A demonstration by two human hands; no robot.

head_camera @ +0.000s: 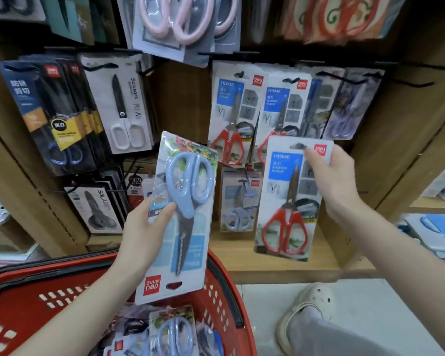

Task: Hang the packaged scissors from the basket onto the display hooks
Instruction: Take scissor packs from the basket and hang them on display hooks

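My left hand grips a pack of pale blue scissors, held upside down above the red basket. My right hand holds a pack of red-handled scissors by its upper right edge, upright, below the hanging red-handled packs. More scissor packs lie in the basket. Black display hooks carry the hung packs; a pale blue pack hangs lower between my two hands.
Dark scissor packs and a white-handled pack hang at left; pink scissors hang above. A wooden shelf ledge runs below the hooks. My shoe stands on the floor right of the basket.
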